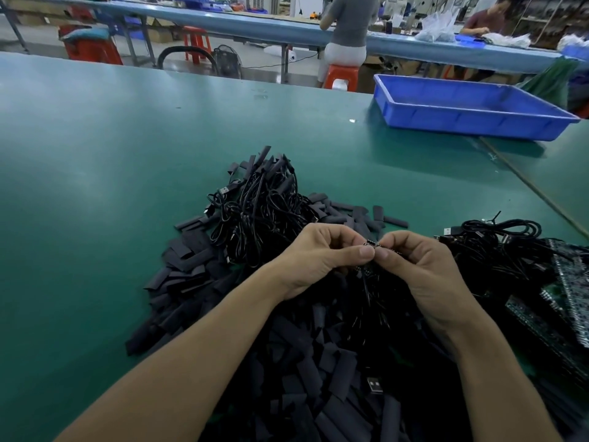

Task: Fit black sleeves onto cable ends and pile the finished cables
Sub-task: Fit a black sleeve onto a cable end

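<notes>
**Both hands pinched on one cable end above the sleeve heap**

Loose black sleeves point(318, 362) are heaped nearest the camera, spread over the green surface point(111, 186) from lower left to lower right; a bare USB plug point(374, 385) is seen lying among them. Further back and left of centre, a pile of coiled cables point(264, 212) rests on the sleeves, and several of its ends are seen with sleeves on them.

At the centre, the left hand point(318, 256) is curled, thumb and forefinger pinching a small cable end point(372, 243). The right hand point(424, 272) is met there thumb to thumb – it pinches the same end from the other side. A thin black lead hangs down from the pinch between the wrists. Whether a sleeve is already on that end cannot be told, since it is mostly hidden by the fingertips.

To the right, a second tangle of cables point(497, 247) lies just beside the right hand, with green circuit boards point(570, 282) stacked at the edge. Well apart – at the far right of the surface – a blue tray point(471, 119) is set.
</notes>
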Available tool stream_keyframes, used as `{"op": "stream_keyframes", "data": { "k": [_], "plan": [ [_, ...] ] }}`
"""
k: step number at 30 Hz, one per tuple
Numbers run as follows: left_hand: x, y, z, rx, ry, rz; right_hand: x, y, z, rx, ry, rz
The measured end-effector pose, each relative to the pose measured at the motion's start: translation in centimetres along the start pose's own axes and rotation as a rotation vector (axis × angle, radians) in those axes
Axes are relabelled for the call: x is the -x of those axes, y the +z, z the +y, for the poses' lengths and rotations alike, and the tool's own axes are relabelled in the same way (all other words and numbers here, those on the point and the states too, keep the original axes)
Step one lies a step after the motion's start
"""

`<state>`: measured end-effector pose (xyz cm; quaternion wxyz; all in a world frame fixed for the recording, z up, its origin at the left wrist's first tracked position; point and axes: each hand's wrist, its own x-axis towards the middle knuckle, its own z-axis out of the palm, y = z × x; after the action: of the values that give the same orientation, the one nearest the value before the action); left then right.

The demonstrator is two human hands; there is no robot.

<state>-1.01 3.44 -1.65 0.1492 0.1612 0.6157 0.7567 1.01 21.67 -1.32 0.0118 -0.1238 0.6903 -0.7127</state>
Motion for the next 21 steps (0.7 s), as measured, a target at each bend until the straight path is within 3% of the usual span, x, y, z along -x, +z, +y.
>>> {"op": "stream_keyframes", "data": {
  "k": [12, 17, 19, 21],
  "plan": [
    [-0.5, 0.3, 0.6, 0.134, -0.065, -0.011, -0.1, 0.4, -0.3, -0.102, 0.005, 0.083],
    [-0.5, -0.5, 2.1, 0.422, 0.097, 0.153, -0.7, 0.2, -0.2, 0.292, -0.165, 0.567],
    [-0.3, -1.0, 3.3, 0.389, 0.218, 0.236, -0.4, 0.2, -0.4, 0.575, -0.180, 0.660],
    [0.0, -1.4, 4.3, 0.268, 0.353, 0.348, -0.1, 0.6, -0.3, 0.829, -0.166, 0.651]
  ]
}}
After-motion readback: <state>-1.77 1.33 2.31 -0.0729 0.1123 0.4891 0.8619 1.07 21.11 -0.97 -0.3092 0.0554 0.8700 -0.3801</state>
